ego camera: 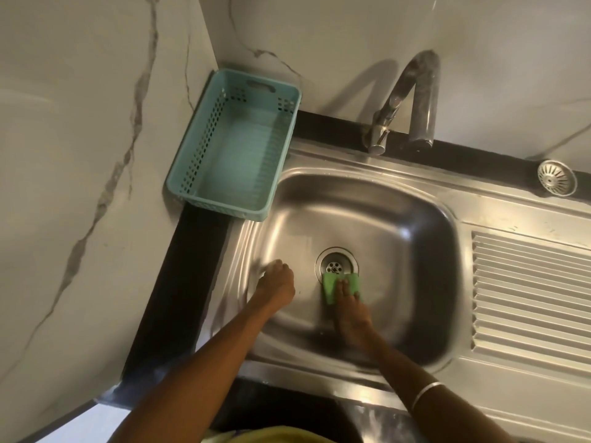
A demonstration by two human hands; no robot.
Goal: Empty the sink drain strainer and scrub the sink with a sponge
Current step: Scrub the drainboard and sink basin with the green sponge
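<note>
**SPONGE HANDLING: SCRUB STAGE AT DRAIN**

Right fingers (343, 287) lie fairly straight and flat on top of the green sponge (332, 284), pressing it to the basin floor; no curl round it is visible. The right hand (350, 310) comes in from 6 o'clock, w/ a thin bangle (427, 393) further up the forearm. The sponge touches the drain opening (336, 266) at the drain's 6 o'clock edge.

The left hand (276, 282) sits at 9 o'clock of the drain, against the basin's left slope. Fingers look loosely curled w/ nothing in them; the tips are blurred, so exact contact can't be told.

The drain strainer (555, 178) lies out of the sink (447, 225), on the rim at approx. 2 o'clock, well apart from both hands. Judged: emptying step done, scrubbing in progress.

Handling, judged:
- Sponge: light, soft, compressible. Flat-palm pressure spreads load; pinch the long edges to lift.
- Wet steel basin likely slippery; the sponge may skid under side load.
- Strainer: rigid, light metal; take by rim or centre knob.

Also present: tap (412, 100) at 12 o'clock, teal basket (192, 174) at 10 o'clock.
</note>
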